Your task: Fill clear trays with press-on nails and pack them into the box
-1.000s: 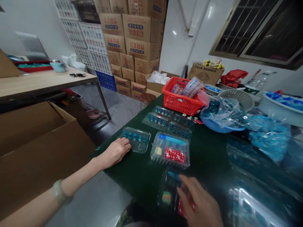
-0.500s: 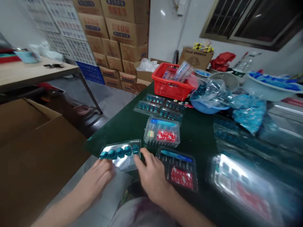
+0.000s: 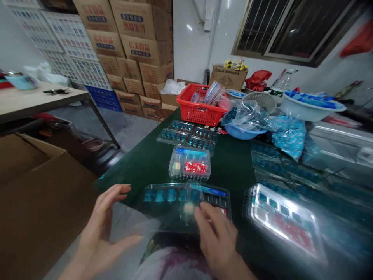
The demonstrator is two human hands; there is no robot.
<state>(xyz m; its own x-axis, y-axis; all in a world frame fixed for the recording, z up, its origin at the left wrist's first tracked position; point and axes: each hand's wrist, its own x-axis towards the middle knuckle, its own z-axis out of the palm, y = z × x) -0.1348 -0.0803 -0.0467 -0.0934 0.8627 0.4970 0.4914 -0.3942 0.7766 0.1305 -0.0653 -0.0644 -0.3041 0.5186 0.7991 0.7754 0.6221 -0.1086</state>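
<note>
A clear plastic tray lid with a row of teal blocks (image 3: 166, 196) lies over a clear tray (image 3: 212, 198) at the near edge of the dark green table (image 3: 140, 167). My right hand (image 3: 217, 237) rests fingers-down on these trays, pressing on them. My left hand (image 3: 100, 229) hovers open beside the lid's left end, fingers spread, holding nothing. Behind them sits a closed clear tray with a blue pen and a red pack (image 3: 190, 168). Several more trays of teal blocks (image 3: 186, 136) lie farther back.
A red basket (image 3: 198, 107), a blue bowl under plastic bags (image 3: 243, 124) and a white basin (image 3: 309, 107) stand at the back. Filled trays (image 3: 282, 221) lie at the right. A large open cardboard box (image 3: 37, 194) is at the left, stacked cartons (image 3: 134, 46) behind.
The tray of teal blocks was pulled from the table's left edge to the near edge and set over the other tray. My left hand let go and opened; my right hand came onto the trays.
</note>
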